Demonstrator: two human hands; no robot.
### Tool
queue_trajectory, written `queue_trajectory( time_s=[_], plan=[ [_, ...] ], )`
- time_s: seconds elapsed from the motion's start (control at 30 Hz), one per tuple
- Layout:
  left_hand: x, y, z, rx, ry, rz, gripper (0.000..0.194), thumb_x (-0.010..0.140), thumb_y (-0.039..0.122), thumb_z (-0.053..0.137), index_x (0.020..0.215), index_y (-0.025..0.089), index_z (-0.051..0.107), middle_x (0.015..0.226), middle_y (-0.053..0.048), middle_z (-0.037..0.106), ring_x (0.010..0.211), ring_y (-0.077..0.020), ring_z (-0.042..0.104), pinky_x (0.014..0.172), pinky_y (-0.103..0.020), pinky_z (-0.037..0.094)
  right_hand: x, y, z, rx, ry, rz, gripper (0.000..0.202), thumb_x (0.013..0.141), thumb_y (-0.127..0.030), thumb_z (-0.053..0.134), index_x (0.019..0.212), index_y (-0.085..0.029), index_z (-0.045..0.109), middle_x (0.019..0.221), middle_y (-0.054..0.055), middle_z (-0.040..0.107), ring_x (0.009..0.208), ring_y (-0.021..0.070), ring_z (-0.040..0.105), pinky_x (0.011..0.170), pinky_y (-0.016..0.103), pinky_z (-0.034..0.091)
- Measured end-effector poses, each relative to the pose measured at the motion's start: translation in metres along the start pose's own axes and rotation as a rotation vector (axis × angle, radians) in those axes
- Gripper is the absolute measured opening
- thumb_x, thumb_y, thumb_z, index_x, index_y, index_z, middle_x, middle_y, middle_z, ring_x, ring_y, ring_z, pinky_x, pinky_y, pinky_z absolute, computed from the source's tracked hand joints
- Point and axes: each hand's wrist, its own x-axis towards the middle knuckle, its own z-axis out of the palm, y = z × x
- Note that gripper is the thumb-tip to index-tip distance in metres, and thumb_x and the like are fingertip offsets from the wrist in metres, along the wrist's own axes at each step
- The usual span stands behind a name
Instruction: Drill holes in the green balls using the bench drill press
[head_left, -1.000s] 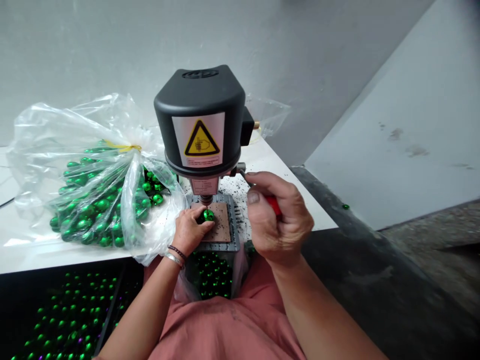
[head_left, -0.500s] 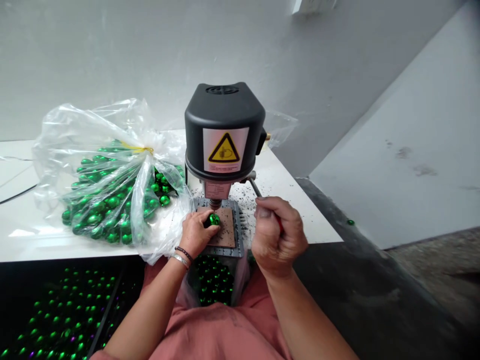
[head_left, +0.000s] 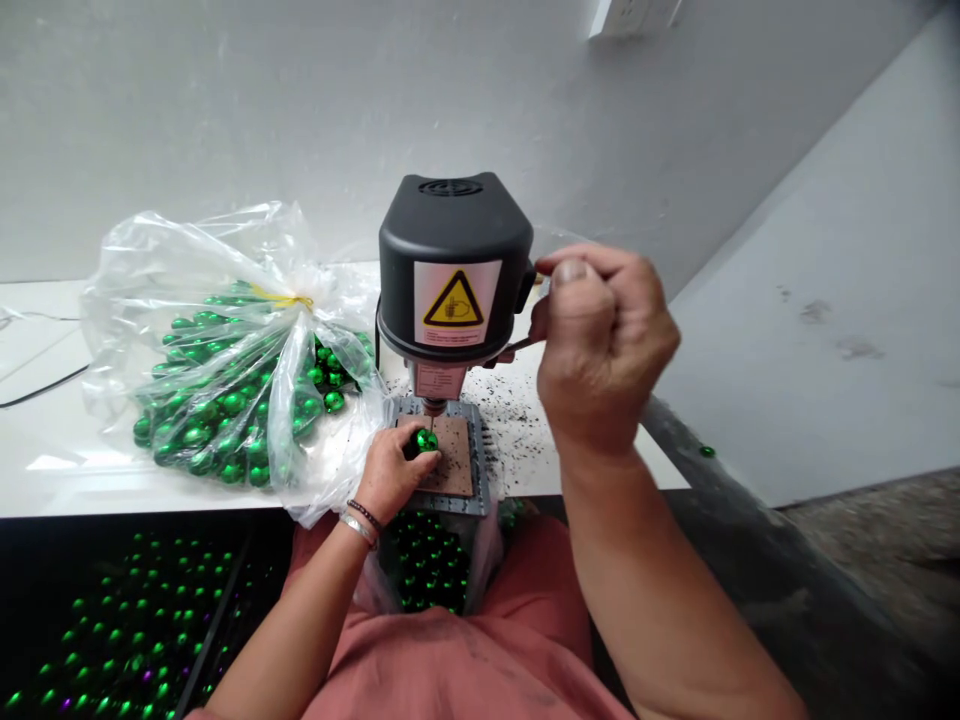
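My left hand [head_left: 391, 470] pinches a shiny green ball [head_left: 427, 441] between thumb and finger. The ball rests on a brown board [head_left: 451, 470] on the grey base [head_left: 480, 490] of a drill press. Above the ball hangs the thin bit [head_left: 432, 422], under the black drill head [head_left: 456, 240] with its yellow warning label. My right hand [head_left: 600, 340] is raised to the right of the head, its fingers closed round the end of the feed lever [head_left: 520, 345], whose grip is mostly hidden.
On the white table [head_left: 45, 480], a clear bag [head_left: 217, 390] of green balls lies at left, with a loose ball [head_left: 334, 402] beside it. Dark shavings surround the base. More green balls [head_left: 431, 560] sit below the table edge. A cable runs at far left.
My right hand has moved up and to the right with the lever, and the bit now shows above the ball. My left hand holds the ball in nearly the same place.
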Motion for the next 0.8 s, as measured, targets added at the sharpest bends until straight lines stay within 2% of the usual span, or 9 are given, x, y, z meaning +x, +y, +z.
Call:
queue_trajectory(
  time_s=[0.1,0.17,0.23,0.3,0.37,0.47,0.5,0.6,0.8],
  plan=[
    [-0.02,0.004,-0.021,-0.039,-0.129,0.044,0.035,0.068,0.032,0.062,0.101,0.02,0.063,0.09,-0.004,0.066,0.086,-0.0192,0.058,0.079,-0.03,0.043,0.017,0.0,0.005,0.031,-0.031,0.062,0.027,0.084,-0.034,0.042,0.083,-0.013,0.059,0.066,0.0,0.055,0.062,0.0049,0.051,0.061,0.021,0.043],
    [-0.034,0.008,-0.038,-0.064,-0.267,0.072,0.041,0.068,0.035,0.063,0.106,0.02,0.062,0.098,-0.005,0.066,0.089,-0.0197,0.059,0.079,-0.03,0.044,0.017,0.001,0.006,0.029,-0.023,0.082,0.027,0.083,-0.034,0.043,0.082,-0.013,0.059,0.065,0.0,0.053,0.063,0.0053,0.051,0.062,0.021,0.042],
    [-0.041,0.009,-0.054,-0.085,-0.315,0.063,0.048,0.068,0.039,0.063,0.112,0.02,0.059,0.104,-0.007,0.064,0.088,-0.0191,0.059,0.078,-0.029,0.046,0.014,0.0,0.006,0.028,-0.005,0.094,0.028,0.083,-0.035,0.043,0.082,-0.012,0.06,0.064,-0.001,0.052,0.062,0.0053,0.05,0.062,0.022,0.042],
    [-0.035,0.005,-0.065,-0.067,-0.221,0.014,0.047,0.073,0.042,0.058,0.113,0.019,0.058,0.105,-0.007,0.064,0.086,-0.0181,0.059,0.077,-0.029,0.046,0.012,0.0,0.006,0.028,0.006,0.109,0.028,0.083,-0.035,0.043,0.082,-0.012,0.059,0.063,-0.001,0.051,0.059,0.0046,0.049,0.06,0.022,0.041],
    [-0.017,-0.006,-0.071,0.014,-0.037,-0.052,0.04,0.08,0.039,0.048,0.112,0.017,0.059,0.106,-0.008,0.064,0.09,-0.0182,0.059,0.082,-0.03,0.045,0.011,-0.001,0.007,0.02,0.011,0.121,0.027,0.082,-0.035,0.043,0.081,-0.013,0.059,0.065,-0.001,0.051,0.056,0.0037,0.047,0.059,0.022,0.039],
    [0.022,-0.032,-0.073,0.349,0.2,-0.167,0.037,0.084,0.024,0.038,0.115,0.013,0.056,0.116,-0.011,0.059,0.111,-0.0191,0.05,0.096,-0.03,0.036,0.012,-0.001,0.007,0.006,0.004,0.146,0.027,0.082,-0.037,0.043,0.08,-0.014,0.058,0.066,-0.001,0.052,0.052,0.0029,0.044,0.055,0.022,0.037],
    [0.034,-0.041,-0.073,0.5,0.211,-0.223,0.039,0.084,0.022,0.038,0.118,0.012,0.053,0.12,-0.012,0.056,0.114,-0.0194,0.047,0.098,-0.03,0.034,0.012,-0.001,0.007,0.002,-0.001,0.159,0.027,0.082,-0.038,0.043,0.08,-0.015,0.058,0.065,-0.002,0.052,0.051,0.0029,0.043,0.054,0.022,0.037],
    [0.06,-0.065,-0.072,0.601,0.21,-0.279,0.039,0.08,0.023,0.043,0.115,0.013,0.055,0.117,-0.016,0.056,0.112,-0.0267,0.047,0.096,-0.039,0.034,0.011,-0.001,0.006,-0.015,-0.008,0.195,0.027,0.08,-0.04,0.044,0.08,-0.017,0.059,0.063,-0.002,0.052,0.052,0.004,0.045,0.053,0.022,0.038],
    [0.063,-0.078,-0.062,0.628,0.126,-0.311,0.041,0.081,0.034,0.044,0.12,0.024,0.051,0.102,-0.015,0.059,0.098,-0.0294,0.053,0.081,-0.043,0.041,0.008,-0.001,0.006,-0.03,0.031,0.213,0.027,0.079,-0.042,0.045,0.08,-0.018,0.058,0.066,-0.003,0.054,0.051,0.0045,0.048,0.05,0.022,0.041]
  ],
)
